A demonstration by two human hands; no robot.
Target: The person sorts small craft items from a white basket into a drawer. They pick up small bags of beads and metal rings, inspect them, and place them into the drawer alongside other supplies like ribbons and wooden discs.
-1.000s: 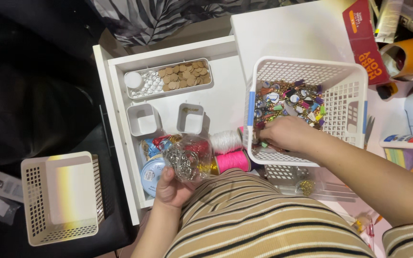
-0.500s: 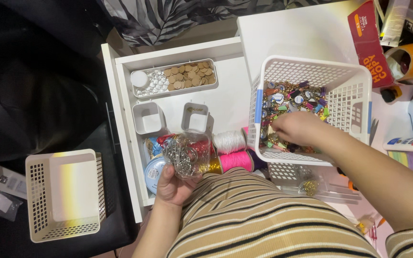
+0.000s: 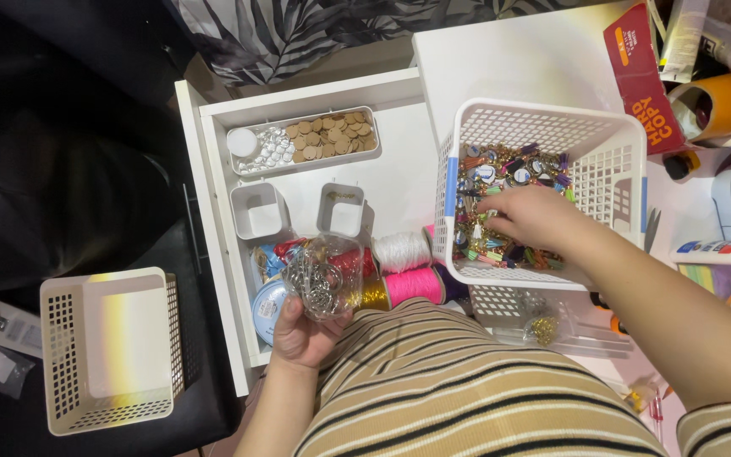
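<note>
Here, the right hand (image 3: 535,222) has its fingers spread among the colourful charms (image 3: 501,173) in the white basket (image 3: 543,118), while the left hand (image 3: 302,330) clamps a clear bag of metal rings (image 3: 323,272) over the open drawer (image 3: 399,182), where a loose grip could spill them.

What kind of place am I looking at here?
Probably a home craft desk. An open white drawer holds thread spools and a tray of wooden discs, and the right hand digs into a white basket of colourful trinkets.
</note>
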